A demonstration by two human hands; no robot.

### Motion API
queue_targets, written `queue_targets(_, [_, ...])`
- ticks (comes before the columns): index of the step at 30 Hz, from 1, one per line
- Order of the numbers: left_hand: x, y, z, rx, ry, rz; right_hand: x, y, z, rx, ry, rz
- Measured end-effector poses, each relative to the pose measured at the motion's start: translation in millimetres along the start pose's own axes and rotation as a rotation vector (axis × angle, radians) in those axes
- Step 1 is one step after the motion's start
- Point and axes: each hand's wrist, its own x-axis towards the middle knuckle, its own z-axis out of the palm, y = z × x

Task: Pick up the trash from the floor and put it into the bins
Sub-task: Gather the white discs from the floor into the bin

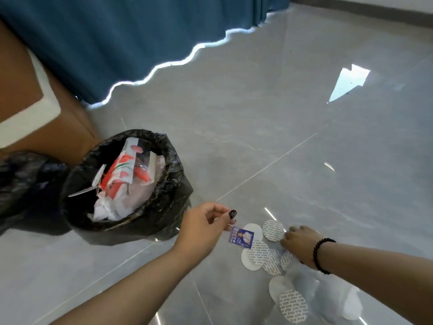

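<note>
Across the grey tiled floor (269, 118), a long blue curtain (117, 38) is hung well behind the bin (126, 184), with a bright strip of light seen under its hem. A brown cardboard box (35, 109) is set behind and to the left of the bin, and a second black bag (25, 184) is bunched against the bin's left side. The bin itself is lined with a black plastic bag and is filled near its rim with crumpled white paper and a red and white wrapper (124, 170). To the right of the bin, round white discs (273, 231) are scattered on the floor, some plain and some printed with rows of small text, several overlapping. A clear plastic bag (337, 299) appears to lie farther right of the bin, beyond the discs, though it is blurred. The right hand (301, 245), with a black bead bracelet (322, 254) worn at the wrist, is lowered onto the discs with its fingers curled down; whether a disc is gripped cannot be told. The left hand (203, 227) is held just right of the bin, above the floor, and a small blue printed card (241, 238) is pinched between its thumb and fingertips, hanging over the nearest disc.
</note>
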Motion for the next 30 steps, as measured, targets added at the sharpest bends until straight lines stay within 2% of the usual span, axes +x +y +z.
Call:
queue_targets(4, [-20.2,43.6,-59.0,0.101,0.003,0.098,-14.4,14.4,-31.1,-0.011,0.010,0.028])
queue_targets(7, [-32.8,61.6,-111.7,0.226,0.091,0.178,-28.4,17.8,-64.1,-0.006,0.050,0.021])
queue_targets(9, [-38.4,66.2,-142.7,0.334,0.241,0.242,-40.3,14.0,-87.7,0.009,0.083,0.020])
queue_targets(11, [-40.3,66.9,-168.1,0.329,0.451,0.278,-56.0,5.4,-111.6,0.028,0.116,0.018])
queue_targets(13, [-35.9,65.5,-189.4,0.259,0.659,0.222,-73.3,-4.6,-133.5,0.034,0.138,0.010])
queue_targets(15, [-26.5,62.4,-207.3,0.142,0.750,0.101,-91.1,-14.8,-154.0,0.059,0.142,0.012])
queue_targets(18, [-9.7,51.4,-220.9,-0.014,0.692,-0.090,-116.6,-30.7,-180.0,0.097,0.144,0.039])
queue_targets(23, [7.8,33.0,-220.8,-0.226,0.528,-0.284,-149.3,-65.7,-207.2,0.090,0.185,0.078])
queue_targets(27, [-2.9,42.0,-219.9,-0.124,0.489,-0.236,-174.1,-100.2,-230.4,0.179,0.296,0.096])
queue_targets(30, [-33.9,61.7,-219.2,0.059,0.371,-0.186,-187.5,-116.2,-252.4,0.336,0.408,0.105])
